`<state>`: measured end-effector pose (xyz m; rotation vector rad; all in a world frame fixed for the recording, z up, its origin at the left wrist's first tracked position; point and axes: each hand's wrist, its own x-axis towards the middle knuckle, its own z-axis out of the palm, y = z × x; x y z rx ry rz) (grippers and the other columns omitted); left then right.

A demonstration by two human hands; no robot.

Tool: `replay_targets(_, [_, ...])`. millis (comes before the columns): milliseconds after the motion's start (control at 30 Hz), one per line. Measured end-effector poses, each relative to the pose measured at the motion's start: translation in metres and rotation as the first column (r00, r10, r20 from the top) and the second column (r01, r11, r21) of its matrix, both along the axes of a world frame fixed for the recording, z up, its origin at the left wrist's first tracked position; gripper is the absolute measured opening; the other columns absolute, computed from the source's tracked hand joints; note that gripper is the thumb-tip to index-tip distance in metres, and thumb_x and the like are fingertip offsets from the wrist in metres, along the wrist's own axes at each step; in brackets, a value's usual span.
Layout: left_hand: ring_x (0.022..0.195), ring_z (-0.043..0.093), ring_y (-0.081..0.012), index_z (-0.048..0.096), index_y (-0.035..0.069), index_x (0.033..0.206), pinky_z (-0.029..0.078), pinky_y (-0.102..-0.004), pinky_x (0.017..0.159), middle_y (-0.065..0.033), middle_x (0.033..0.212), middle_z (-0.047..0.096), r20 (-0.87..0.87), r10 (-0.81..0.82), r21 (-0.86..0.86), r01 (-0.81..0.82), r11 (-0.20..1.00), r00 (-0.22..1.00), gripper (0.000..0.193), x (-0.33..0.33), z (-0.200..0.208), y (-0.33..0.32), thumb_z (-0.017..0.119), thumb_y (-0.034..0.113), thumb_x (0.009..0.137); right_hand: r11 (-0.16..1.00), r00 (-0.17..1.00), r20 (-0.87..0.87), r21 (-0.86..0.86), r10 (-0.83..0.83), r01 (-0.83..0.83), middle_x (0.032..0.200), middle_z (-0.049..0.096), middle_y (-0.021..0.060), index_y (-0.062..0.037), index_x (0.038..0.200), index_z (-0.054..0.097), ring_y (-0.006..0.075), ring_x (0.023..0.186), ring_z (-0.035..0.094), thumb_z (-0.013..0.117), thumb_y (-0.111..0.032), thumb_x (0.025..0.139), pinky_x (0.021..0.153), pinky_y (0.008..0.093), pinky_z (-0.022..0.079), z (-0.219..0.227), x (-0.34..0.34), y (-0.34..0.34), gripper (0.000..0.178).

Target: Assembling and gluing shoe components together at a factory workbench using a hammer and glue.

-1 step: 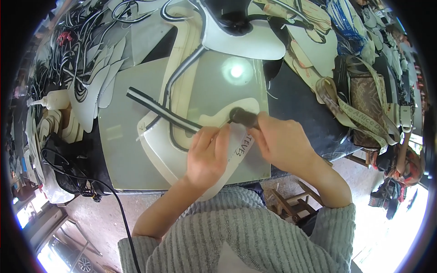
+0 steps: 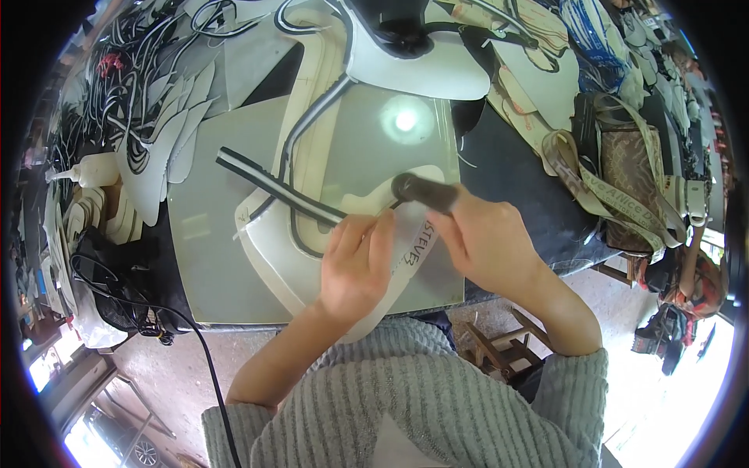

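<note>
I see the strip (image 2: 261, 178) lying across the white piece (image 2: 287, 251) on the desk (image 2: 503, 152), its near end pinched in the left hand's (image 2: 355, 269) grip; a slack pinch could let it skew. The dark tool (image 2: 421, 193), clasped by the right hand (image 2: 488, 234), could strike the left if misaimed. I can't see the strip's covered end; the tool looks blurred.

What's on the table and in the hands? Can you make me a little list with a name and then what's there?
Left hand: at the striped strip, over the white piece; grip unclear
Right hand: holding a dark tool, blurred
Board: grey, under the white piece
Left side: bottle, black cable
Right side: brown bag
</note>
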<state>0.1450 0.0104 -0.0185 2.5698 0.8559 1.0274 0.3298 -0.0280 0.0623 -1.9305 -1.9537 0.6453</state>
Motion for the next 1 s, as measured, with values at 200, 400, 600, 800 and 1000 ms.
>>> replay_targets(200, [0.082, 0.062, -0.0275, 0.060, -0.003, 0.102, 0.051, -0.0339, 0.068, -0.0119, 0.087, 0.064, 0.104, 0.146, -0.335, -0.104, 0.937, 0.984, 0.027, -0.004, 0.019, 0.001, 0.068, -0.011, 0.077, 0.996, 0.984, 0.178, -0.085, 0.030, -0.015, 0.059, 0.058, 0.0161, 0.0000, 0.080, 0.047, 0.0342, 0.052, 0.062, 0.056, -0.026, 0.095, 0.045, 0.0426, 0.048, -0.016, 0.001, -0.010, 0.031])
replay_targets(400, [0.083, 0.062, -0.0273, 0.061, -0.002, 0.102, 0.051, -0.0350, 0.072, -0.0108, 0.088, 0.064, 0.054, 0.040, -0.120, -0.033, 0.992, 0.998, 0.025, -0.007, 0.003, -0.004, 0.068, -0.010, 0.079, 0.998, 0.990, 0.137, -0.064, 0.032, -0.023, 0.056, 0.057, 0.0157, 0.0004, 0.082, 0.047, 0.0344, 0.052, 0.062, 0.055, -0.026, 0.096, 0.045, 0.0429, 0.048, -0.020, 0.005, -0.008, 0.031])
replay_targets(600, [0.080, 0.062, -0.0261, 0.060, -0.002, 0.101, 0.051, -0.0356, 0.070, -0.0103, 0.085, 0.063, 0.051, 0.059, -0.034, -0.058, 0.998, 0.997, 0.025, -0.006, 0.003, -0.005, 0.068, -0.010, 0.079, 0.988, 0.986, 0.134, -0.131, 0.097, -0.079, 0.057, 0.058, 0.0166, 0.0004, 0.084, 0.047, 0.0358, 0.052, 0.061, 0.053, -0.026, 0.096, 0.047, 0.0432, 0.048, -0.013, -0.011, -0.010, 0.030])
replay_targets(800, [0.082, 0.064, -0.0285, 0.057, -0.004, 0.101, 0.053, -0.0359, 0.075, -0.0131, 0.089, 0.065, 0.243, 0.222, -0.526, -0.064, 0.848, 0.944, 0.027, -0.008, 0.017, -0.007, 0.069, -0.009, 0.077, 0.991, 0.982, 0.172, -0.123, 0.078, -0.057, 0.057, 0.058, 0.0159, -0.0008, 0.083, 0.048, 0.0341, 0.050, 0.061, 0.055, -0.026, 0.095, 0.046, 0.0416, 0.048, -0.014, -0.011, -0.010, 0.029])
replay_targets(1000, [0.089, 0.063, -0.0291, 0.056, -0.003, 0.104, 0.053, -0.0339, 0.075, -0.0120, 0.091, 0.066, 0.128, -0.026, -0.290, 0.062, 0.955, 0.991, 0.031, -0.025, 0.007, 0.007, 0.070, -0.007, 0.076, 0.993, 0.992, 0.119, -0.112, 0.039, -0.026, 0.058, 0.058, 0.0168, 0.0000, 0.085, 0.049, 0.0365, 0.052, 0.061, 0.057, -0.024, 0.094, 0.047, 0.0436, 0.048, -0.016, -0.010, -0.013, 0.027])
